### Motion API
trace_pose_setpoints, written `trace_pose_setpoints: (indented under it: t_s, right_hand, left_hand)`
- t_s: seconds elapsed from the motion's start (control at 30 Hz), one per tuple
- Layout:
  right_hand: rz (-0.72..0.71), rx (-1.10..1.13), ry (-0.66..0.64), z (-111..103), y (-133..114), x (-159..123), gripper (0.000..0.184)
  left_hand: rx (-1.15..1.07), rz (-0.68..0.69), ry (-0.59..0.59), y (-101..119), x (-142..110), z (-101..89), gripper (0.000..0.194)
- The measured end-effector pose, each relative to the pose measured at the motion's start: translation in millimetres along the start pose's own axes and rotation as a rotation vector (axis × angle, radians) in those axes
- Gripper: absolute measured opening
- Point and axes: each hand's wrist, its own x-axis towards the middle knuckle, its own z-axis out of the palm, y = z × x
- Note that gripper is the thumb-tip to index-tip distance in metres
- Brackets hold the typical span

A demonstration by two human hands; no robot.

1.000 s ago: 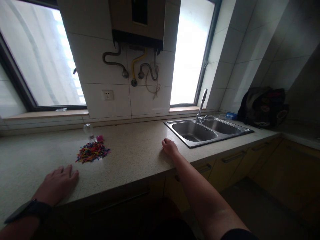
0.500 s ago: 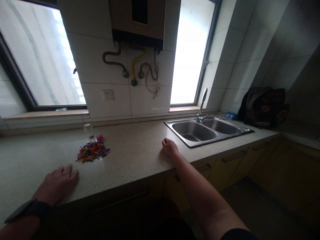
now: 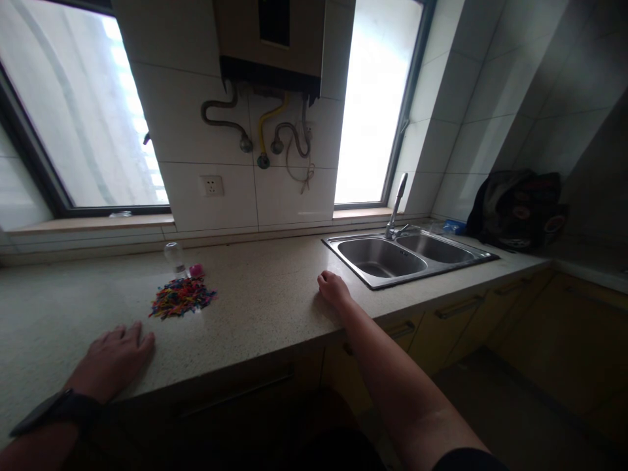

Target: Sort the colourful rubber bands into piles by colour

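Note:
My left hand [image 3: 112, 360] lies palm down on the speckled countertop [image 3: 265, 307], fingers stretched and a little apart, with nothing in it. A dark watch [image 3: 59, 409] is on that wrist. Beyond its fingertips is a heap of small, thin, brightly coloured pieces [image 3: 181, 297], too small to name. Directly behind the heap are a clear bottle [image 3: 174, 258] and a small pink cap-like piece [image 3: 196, 269]. My right hand [image 3: 333, 288] rests as a loose fist on the counter, left of the sink. No object shows in it; its palm side is hidden.
A double steel sink [image 3: 370, 281] with a faucet [image 3: 395, 212] is set into the counter at right. Farther right sit a blue item [image 3: 454, 227] and a dark bag [image 3: 517, 209]. Yellow cabinets [image 3: 451, 327] run below. A water heater [image 3: 269, 49] with pipes hangs above.

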Motion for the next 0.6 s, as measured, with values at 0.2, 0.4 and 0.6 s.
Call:
trace_pose_setpoints:
  t_s: [0.2,0.4,0.6]
  right_hand:
    - [-0.004,0.003,0.004,0.6,0.8,0.3,0.028]
    - [-0.005,0.005,-0.001,0.1,0.7,-0.3,0.029]
    - [-0.001,0.006,0.004,0.8,1.0,0.6,0.028]
  left_hand:
    - [0.018,-0.007,-0.044,2.2,0.6,-5.9,0.042]
    - [0.064,-0.010,-0.058,4.3,0.0,-8.6,0.042]
    - [0.018,0.003,-0.035,3.2,-0.1,-8.2,0.041]
